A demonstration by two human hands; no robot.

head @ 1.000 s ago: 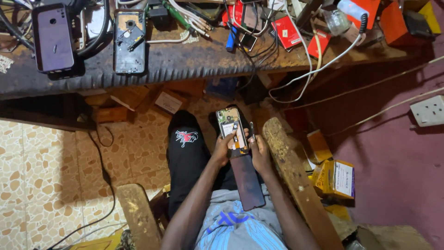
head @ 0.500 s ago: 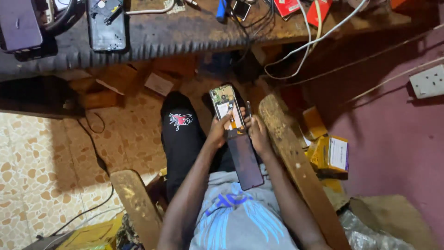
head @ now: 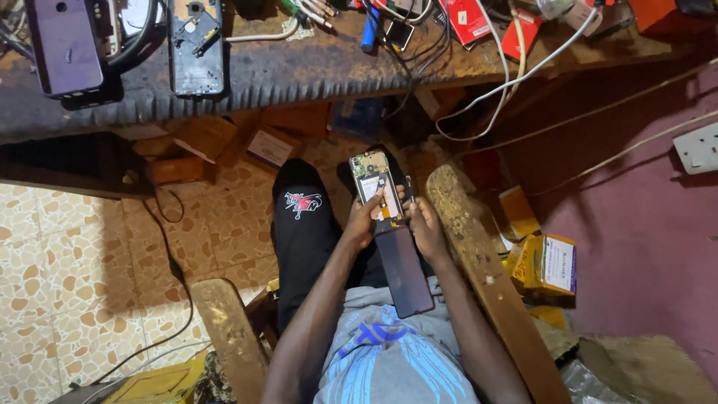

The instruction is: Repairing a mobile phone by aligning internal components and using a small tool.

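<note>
I sit and hold an opened phone body (head: 372,178) over my lap, its circuit board and battery showing. My left hand (head: 361,221) grips its left edge, thumb on the inside. My right hand (head: 425,227) grips the right edge. A dark screen panel (head: 404,273) hangs from the phone's lower end and lies against my grey shirt. My legs are in black trousers with a red and white patch (head: 302,203).
A worn workbench (head: 299,71) spans the top, carrying a purple phone (head: 63,46), an open phone frame (head: 196,46), tools, red boxes and cables. Cardboard boxes (head: 206,138) lie under it. Wooden chair arms (head: 479,262) flank me. Yellow boxes (head: 542,262) and a wall socket (head: 699,147) are at the right.
The view has tilted down a little between the earlier frames and now. My hands keep the same hold on the opened phone, with my left thumb shifting on the inside.
</note>
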